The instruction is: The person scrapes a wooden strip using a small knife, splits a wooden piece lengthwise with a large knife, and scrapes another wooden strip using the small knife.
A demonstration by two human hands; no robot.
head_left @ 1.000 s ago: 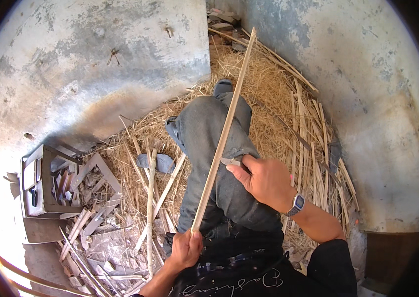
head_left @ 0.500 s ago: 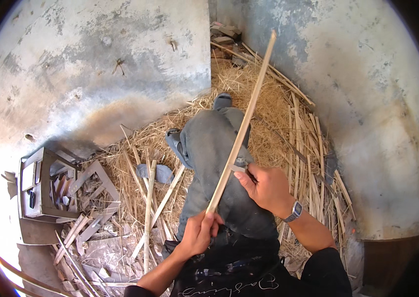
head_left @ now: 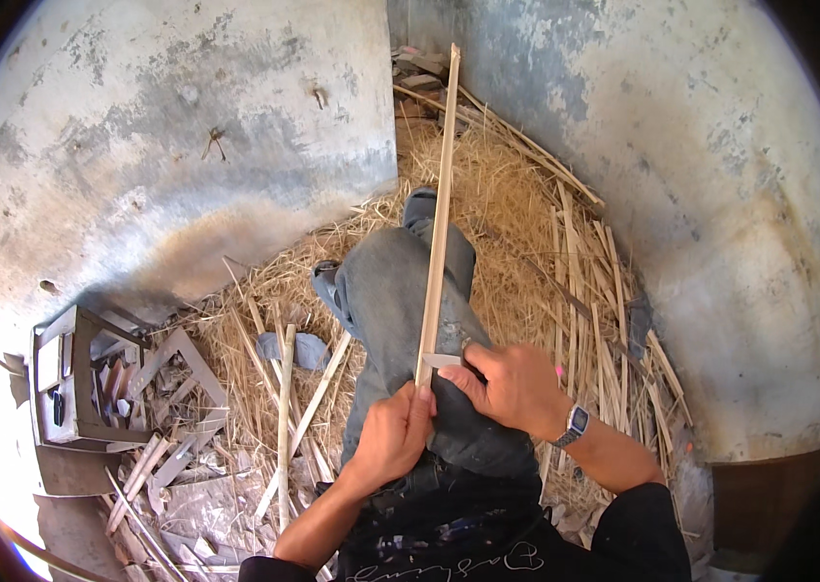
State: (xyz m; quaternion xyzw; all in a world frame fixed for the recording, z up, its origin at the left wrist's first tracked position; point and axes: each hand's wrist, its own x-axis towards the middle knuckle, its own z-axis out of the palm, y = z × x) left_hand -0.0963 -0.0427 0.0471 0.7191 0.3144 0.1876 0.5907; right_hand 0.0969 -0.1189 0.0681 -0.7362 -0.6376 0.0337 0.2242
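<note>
Since a second ago the bamboo strip (head_left: 437, 223) has swung from a slant to nearly straight ahead, its long axis running away from me over my outstretched leg (head_left: 400, 320) toward the wall corner. My left hand (head_left: 392, 436) is closed tight round its near end; my right hand (head_left: 516, 388), just beside and slightly ahead, pinches a small blade (head_left: 444, 360) against the strip. Straw (head_left: 516, 223) lies open beyond, split sticks (head_left: 286, 407) off to my left.

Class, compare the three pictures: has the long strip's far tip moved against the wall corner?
Yes. The strip has swung left: its tip, earlier out over the straw, now points at the wall corner.
</note>
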